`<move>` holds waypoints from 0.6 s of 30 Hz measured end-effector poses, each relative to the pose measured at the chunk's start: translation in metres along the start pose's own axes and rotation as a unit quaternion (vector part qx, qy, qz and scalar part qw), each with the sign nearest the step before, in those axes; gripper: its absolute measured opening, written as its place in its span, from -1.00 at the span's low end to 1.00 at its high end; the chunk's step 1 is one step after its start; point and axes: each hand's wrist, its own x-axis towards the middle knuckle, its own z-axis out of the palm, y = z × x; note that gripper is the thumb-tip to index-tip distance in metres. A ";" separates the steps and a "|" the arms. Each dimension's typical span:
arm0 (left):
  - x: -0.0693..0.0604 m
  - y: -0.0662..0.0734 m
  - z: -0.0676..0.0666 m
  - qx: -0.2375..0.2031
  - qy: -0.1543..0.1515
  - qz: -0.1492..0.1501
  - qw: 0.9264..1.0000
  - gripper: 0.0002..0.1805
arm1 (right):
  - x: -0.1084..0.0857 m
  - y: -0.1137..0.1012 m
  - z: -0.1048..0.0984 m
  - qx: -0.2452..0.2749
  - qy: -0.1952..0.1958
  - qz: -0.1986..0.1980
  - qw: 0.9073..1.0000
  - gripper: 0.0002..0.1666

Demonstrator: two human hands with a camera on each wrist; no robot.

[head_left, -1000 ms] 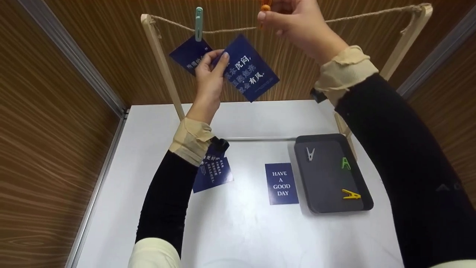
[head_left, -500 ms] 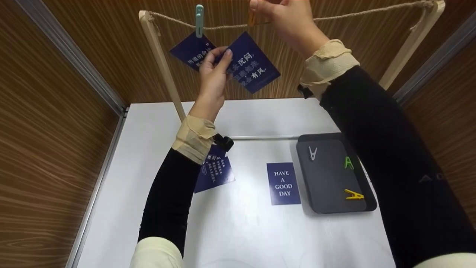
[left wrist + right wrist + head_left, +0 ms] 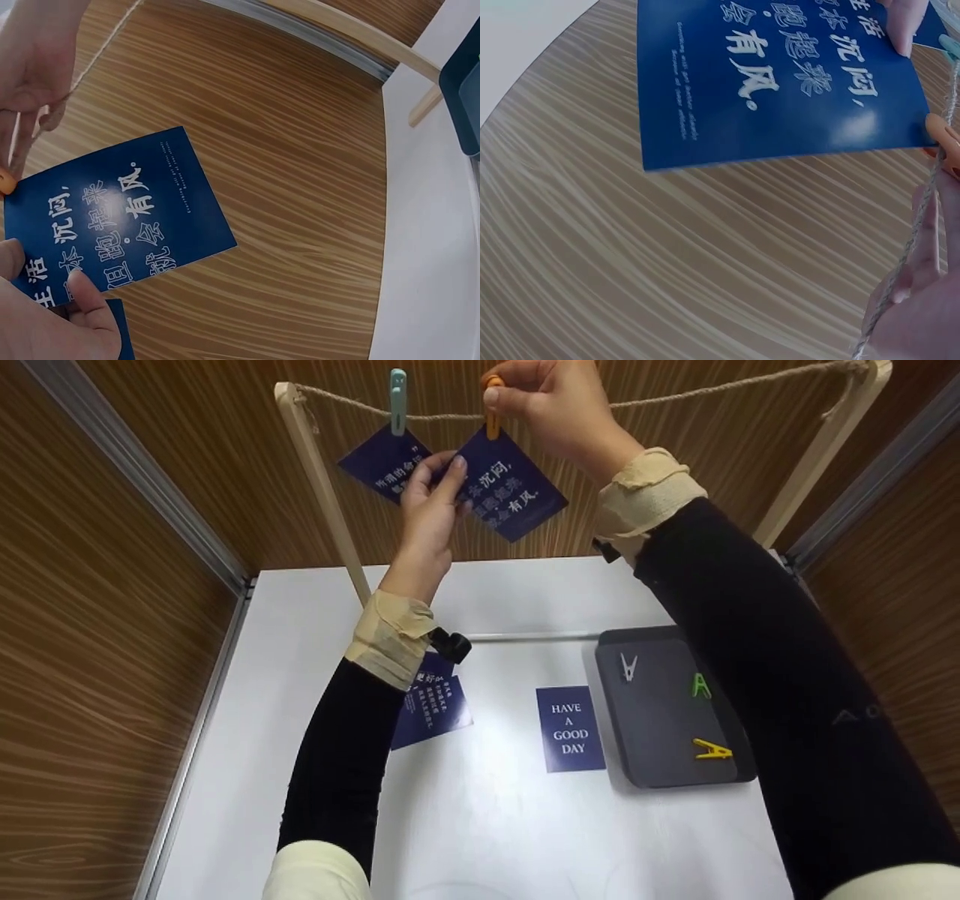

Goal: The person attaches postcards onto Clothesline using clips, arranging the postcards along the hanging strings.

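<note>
Two arms in black sleeves reach up and forward, with tan wrapping at each wrist. The left hand point(image 3: 431, 506) comes up from below, thumb in front, its fingers clamped on the left corner of a dark blue card point(image 3: 517, 510) that hangs cornerwise beneath the rope point(image 3: 697, 391). The right hand point(image 3: 564, 420) comes in higher, pointing left, thumb and fingers pinching the top of an orange clip point(image 3: 492, 429), whose lower end overlaps the rope and the card's top corner. Farther left along the rope, a teal clip point(image 3: 398, 405) holds a second blue card point(image 3: 375, 461), partly behind the left hand. Wood-grain walls point(image 3: 105, 697) stand at left, back and right. Below, the white tabletop point(image 3: 480, 825) bears overlapping cards point(image 3: 441, 709) partly covered by the left forearm, a HAVE A GOOD DAY card point(image 3: 555, 757), and a gray tray point(image 3: 652, 720) containing a white clip point(image 3: 628, 667), a green clip point(image 3: 700, 686) and a yellow clip point(image 3: 712, 749). As for edges, the left post point(image 3: 317, 472) stands near the second blue card; a narrow gap divides the lettered card from the tray, whose right rim the right forearm partly hides; and a long run of rope stretches between the right hand and the right post point(image 3: 823, 451).
</note>
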 end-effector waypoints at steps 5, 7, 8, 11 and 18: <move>-0.001 0.004 0.000 -0.002 0.007 -0.005 1.000 -0.80 | 0.001 0.000 0.002 -0.009 -0.006 0.003 1.000 -0.66; -0.001 0.004 0.000 0.000 0.007 -0.008 1.000 -0.80 | 0.001 0.000 0.001 -0.016 -0.010 0.008 1.000 -0.65; -0.001 0.004 0.000 0.002 0.007 -0.008 1.000 -0.80 | 0.001 0.000 0.001 -0.018 -0.013 0.010 1.000 -0.64; -0.001 0.004 -0.001 0.007 0.007 -0.005 1.000 -0.79 | 0.000 0.000 0.000 -0.018 -0.020 0.013 1.000 -0.63; 0.000 0.002 -0.001 -0.016 0.006 -0.008 1.000 -0.78 | 0.000 0.002 -0.003 -0.003 -0.031 0.026 0.999 -0.57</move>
